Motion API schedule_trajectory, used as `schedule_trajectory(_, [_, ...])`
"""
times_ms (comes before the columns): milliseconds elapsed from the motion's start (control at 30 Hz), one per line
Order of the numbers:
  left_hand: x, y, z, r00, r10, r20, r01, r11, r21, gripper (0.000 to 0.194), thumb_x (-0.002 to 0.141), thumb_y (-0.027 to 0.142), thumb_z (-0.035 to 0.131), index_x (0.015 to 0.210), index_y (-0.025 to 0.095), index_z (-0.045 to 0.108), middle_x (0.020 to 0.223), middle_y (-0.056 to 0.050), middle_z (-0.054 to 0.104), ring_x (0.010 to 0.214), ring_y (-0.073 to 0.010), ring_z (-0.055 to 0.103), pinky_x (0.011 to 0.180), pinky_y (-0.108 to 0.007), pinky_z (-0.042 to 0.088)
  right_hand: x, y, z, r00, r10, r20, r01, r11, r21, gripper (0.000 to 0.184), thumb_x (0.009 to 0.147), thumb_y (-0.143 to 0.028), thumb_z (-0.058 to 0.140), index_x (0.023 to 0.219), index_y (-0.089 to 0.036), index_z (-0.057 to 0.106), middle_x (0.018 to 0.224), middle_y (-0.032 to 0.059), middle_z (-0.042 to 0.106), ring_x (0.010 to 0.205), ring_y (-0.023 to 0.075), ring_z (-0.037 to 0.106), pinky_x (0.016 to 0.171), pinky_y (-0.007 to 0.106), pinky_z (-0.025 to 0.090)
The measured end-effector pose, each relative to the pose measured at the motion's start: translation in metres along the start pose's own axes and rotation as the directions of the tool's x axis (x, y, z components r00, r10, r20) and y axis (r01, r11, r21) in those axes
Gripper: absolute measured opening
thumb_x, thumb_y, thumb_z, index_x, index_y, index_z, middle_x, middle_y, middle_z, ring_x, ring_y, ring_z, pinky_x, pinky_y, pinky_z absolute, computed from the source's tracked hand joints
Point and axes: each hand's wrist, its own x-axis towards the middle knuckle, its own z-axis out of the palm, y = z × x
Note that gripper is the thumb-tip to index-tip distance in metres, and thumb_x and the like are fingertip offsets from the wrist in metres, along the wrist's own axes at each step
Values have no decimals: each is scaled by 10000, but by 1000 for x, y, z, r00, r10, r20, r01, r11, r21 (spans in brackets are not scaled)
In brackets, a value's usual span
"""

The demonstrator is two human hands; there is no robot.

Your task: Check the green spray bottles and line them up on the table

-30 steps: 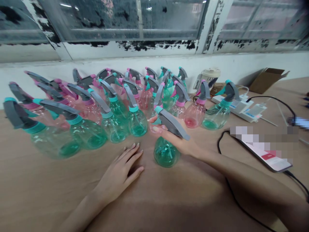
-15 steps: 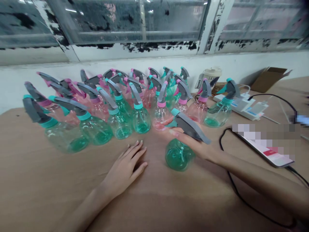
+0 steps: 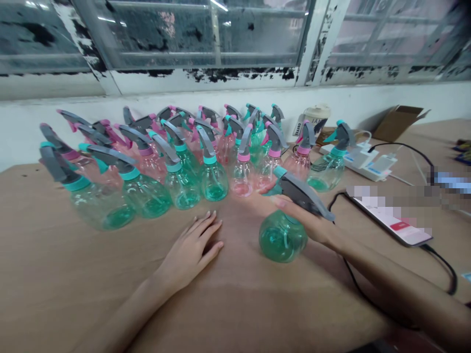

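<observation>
Round, translucent green with a turquoise-tipped grey head, the spray bottle (image 3: 281, 239) is gripped at its neck by the right hand (image 3: 308, 221), right of the left hand (image 3: 193, 248), lying outstretched on the tabletop (image 3: 235, 299).

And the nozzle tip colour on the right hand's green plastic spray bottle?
Turquoise nozzle tip; best in head view.

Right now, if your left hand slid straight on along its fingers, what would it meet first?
Your left hand would probably meet the nearest pink bottle first, though it might graze the green bottle just left of it; depth is unclear.
</observation>
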Motion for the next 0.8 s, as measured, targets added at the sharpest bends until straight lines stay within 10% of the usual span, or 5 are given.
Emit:
schedule_trajectory(400, [0,-2,-3,1000,-14,13,14,1000,-25,518,1015,504,375,1407,193,509,1539,-86,421,1431,-263,363,1178,-485,294,-7,-10,-2,1000,14,12,-14,1000,16,231,859,-488,636,895,-260,638,674,-21,576,596,152,556,541,286,463])
schedule_trajectory(800, [0,-2,0,1000,-4,-6,4,1000,-18,514,1008,496,398,1401,186,518,1536,-92,423,1412,-282,395,1162,-511,317,-9,-13,-2,999,46,21,-48,994,101,228,819,-448,682,912,-247,630,854,13,648,752,183,640,705,329,545])
